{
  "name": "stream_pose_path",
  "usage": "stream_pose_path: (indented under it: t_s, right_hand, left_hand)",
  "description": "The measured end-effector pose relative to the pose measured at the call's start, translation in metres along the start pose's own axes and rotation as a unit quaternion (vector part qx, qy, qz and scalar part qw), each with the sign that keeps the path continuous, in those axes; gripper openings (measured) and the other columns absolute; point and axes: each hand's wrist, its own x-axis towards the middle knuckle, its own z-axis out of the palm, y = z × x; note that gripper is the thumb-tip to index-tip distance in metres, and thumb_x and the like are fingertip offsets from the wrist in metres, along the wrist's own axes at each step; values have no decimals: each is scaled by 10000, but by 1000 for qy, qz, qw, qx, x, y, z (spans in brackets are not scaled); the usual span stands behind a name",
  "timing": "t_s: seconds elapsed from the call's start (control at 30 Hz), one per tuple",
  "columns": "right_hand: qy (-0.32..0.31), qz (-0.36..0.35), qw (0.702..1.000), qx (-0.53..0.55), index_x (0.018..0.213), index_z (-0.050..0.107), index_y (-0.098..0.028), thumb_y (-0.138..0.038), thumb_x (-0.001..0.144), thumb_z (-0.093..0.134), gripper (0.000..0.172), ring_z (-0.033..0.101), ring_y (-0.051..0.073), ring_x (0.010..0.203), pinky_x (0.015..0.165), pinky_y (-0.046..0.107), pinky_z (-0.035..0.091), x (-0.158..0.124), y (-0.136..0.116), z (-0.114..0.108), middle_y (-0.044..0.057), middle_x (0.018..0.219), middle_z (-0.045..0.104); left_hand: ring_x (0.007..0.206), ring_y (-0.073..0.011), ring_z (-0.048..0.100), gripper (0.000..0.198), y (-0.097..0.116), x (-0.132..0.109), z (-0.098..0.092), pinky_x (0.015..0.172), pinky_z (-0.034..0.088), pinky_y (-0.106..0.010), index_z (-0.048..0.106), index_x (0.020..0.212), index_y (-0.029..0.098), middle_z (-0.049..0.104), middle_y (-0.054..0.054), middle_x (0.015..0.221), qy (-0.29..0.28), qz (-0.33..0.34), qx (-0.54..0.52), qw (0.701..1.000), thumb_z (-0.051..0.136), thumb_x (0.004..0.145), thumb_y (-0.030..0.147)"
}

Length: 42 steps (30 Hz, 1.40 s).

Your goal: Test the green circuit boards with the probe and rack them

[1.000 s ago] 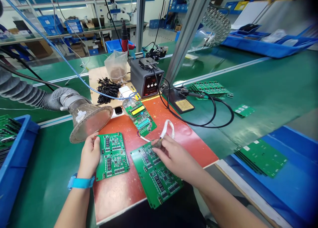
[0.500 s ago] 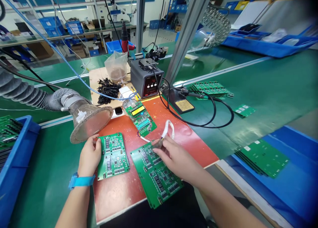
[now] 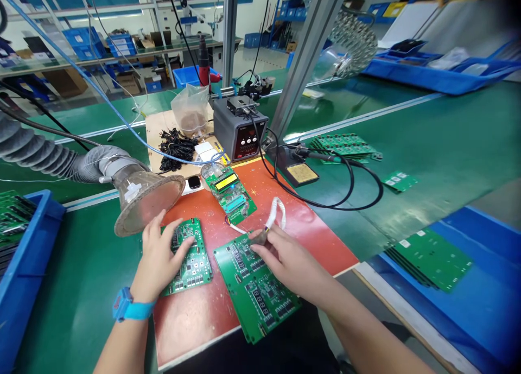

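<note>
My left hand (image 3: 158, 260) lies flat with fingers spread on a small green circuit board (image 3: 190, 255) on the red mat (image 3: 203, 314). My right hand (image 3: 287, 260) pinches a small connector (image 3: 260, 236) at the end of a white coiled cable (image 3: 277, 211), pressing it onto the top edge of a larger green circuit board (image 3: 254, 284). The cable runs back to a test board with a yellow display (image 3: 230, 192).
A fume extractor hood (image 3: 144, 197) on a grey hose sits just left of my left hand. Behind are a soldering station (image 3: 240, 130), an iron stand with black cables (image 3: 301, 170), black parts, more boards (image 3: 429, 257), and blue bins (image 3: 24, 254).
My left hand has moved from gripping the small board's left edge to lying flat on top of it. My right hand has stayed on the connector.
</note>
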Motion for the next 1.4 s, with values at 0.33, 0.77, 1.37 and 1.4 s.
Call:
stream_pose_path:
  t_s: [0.33,0.77,1.37,1.4]
  right_hand:
    - [-2,0,1000,1,910,563,-174,-227,869,454,128,576,195,905,821,345,454,-1,-1,-1,70,926,595]
    - [8,-4,1000,-2,890,570,-181,-229,862,463,120,587,198,886,805,363,472,-1,0,-1,71,911,607]
    - [20,-2,1000,-11,915,573,-178,-215,860,458,132,581,203,903,815,366,473,-2,-2,1,83,927,601]
    - [22,-3,1000,-12,918,575,-176,-215,860,458,136,581,203,902,813,365,473,-2,-2,1,84,927,603]
  left_hand:
    - [1311,-366,252,629,12,-4,13,1000,329,-540,464,1271,187,307,-177,1410,-65,-26,-11,998,525,765,554]
    - [1295,-356,293,626,11,-4,13,1021,312,-531,513,1218,179,366,-173,1373,-51,-34,-28,998,556,735,574]
    - [1173,-299,399,618,36,-10,1,1032,262,-540,376,1303,246,503,-100,1160,1,141,-89,986,591,767,468]
    - [1122,-291,430,648,39,-12,0,1013,287,-530,360,1314,240,512,-101,1126,-11,158,-100,982,597,759,478]
